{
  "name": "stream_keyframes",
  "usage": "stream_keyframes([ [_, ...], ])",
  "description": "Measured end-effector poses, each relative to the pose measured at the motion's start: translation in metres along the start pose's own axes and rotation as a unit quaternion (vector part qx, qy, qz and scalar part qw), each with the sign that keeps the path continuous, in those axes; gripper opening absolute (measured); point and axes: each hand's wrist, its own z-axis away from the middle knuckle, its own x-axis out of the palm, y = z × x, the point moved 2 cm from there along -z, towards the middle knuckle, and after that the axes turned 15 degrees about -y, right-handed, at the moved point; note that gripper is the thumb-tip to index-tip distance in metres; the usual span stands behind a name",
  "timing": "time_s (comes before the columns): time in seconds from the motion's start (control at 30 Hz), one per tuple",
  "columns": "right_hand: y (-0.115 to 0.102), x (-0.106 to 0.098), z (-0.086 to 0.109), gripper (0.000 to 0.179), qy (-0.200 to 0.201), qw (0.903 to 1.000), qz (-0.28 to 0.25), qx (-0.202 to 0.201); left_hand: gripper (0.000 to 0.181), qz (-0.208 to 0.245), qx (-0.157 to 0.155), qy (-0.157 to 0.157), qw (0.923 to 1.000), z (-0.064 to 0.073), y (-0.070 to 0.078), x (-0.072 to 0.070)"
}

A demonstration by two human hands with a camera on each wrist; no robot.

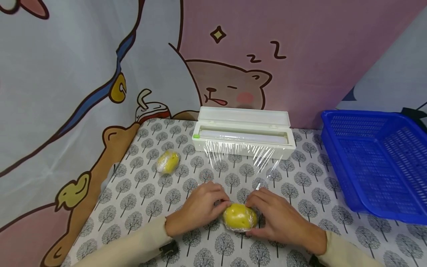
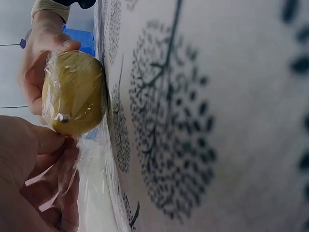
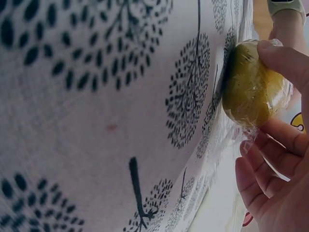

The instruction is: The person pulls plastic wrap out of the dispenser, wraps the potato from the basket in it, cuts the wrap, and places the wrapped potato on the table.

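Note:
An oval yellow fruit (image 1: 240, 217), covered in clear cling film, rests on the tree-print cloth between both hands. My right hand (image 1: 280, 218) grips its right side, thumb on the near side and fingertips at the far side. At the fruit's left end, my left hand (image 1: 201, 204) pinches cling film (image 2: 71, 166) between thumb and curled fingers, its thumb tip right at the skin. The film stretches back to a roll (image 1: 243, 136) in a white dispenser box (image 1: 245, 151) with its lid raised. A second wrapped yellow fruit (image 1: 168, 162) lies to the back left.
A blue plastic basket (image 1: 353, 178) stands at the right edge. The printed cloth (image 1: 143, 218) covers the table. Behind the dispenser hangs a curtain (image 1: 307, 66) with cartoon animals, which also runs down the left side.

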Motion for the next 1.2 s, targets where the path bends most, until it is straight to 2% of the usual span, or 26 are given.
stream_keyframes([
  [0.1,0.002,0.0,0.0,0.065,0.0,1.0,-0.004,0.002,0.008,0.032,0.023,-0.024,0.9989,0.001,-0.001,0.0],
  [0.2,0.004,0.001,0.001,0.064,0.0,1.0,-0.002,0.004,0.015,0.037,0.044,-0.046,0.9973,0.005,0.001,-0.004],
  [0.27,0.005,0.001,0.001,0.064,0.001,1.0,-0.001,0.005,0.027,0.017,0.047,-0.07,0.9963,0.009,0.003,-0.006],
  [0.4,0.006,-0.001,0.001,0.062,0.006,1.0,0.001,-0.001,0.058,-0.066,0.038,-0.11,0.991,0.016,0.01,-0.007],
  [0.5,0.007,-0.002,0.0,0.057,0.014,0.9998,-0.002,-0.011,0.075,-0.114,0.034,-0.102,0.9877,0.017,0.015,-0.004],
  [0.63,0.008,-0.003,-0.002,0.053,0.018,0.9996,-0.01,-0.02,0.067,-0.14,0.035,-0.055,0.988,0.014,0.019,-0.002],
  [0.73,0.01,-0.004,-0.004,0.052,0.016,0.9996,-0.012,-0.02,0.057,-0.134,0.031,-0.036,0.9898,0.009,0.019,-0.003],
  [0.83,0.013,-0.005,-0.006,0.05,0.016,0.9995,-0.017,-0.024,0.051,-0.113,0.024,-0.032,0.9928,0.005,0.016,-0.004],
  [1.07,0.02,-0.006,-0.012,0.042,0.01,0.9989,-0.029,-0.035,0.04,-0.033,0.017,-0.037,0.9986,-0.005,0.006,-0.007],
  [1.2,0.023,-0.006,-0.014,0.037,-0.007,0.9989,-0.033,-0.031,0.037,0.009,0.01,-0.063,0.9979,-0.012,0.0,-0.01],
])
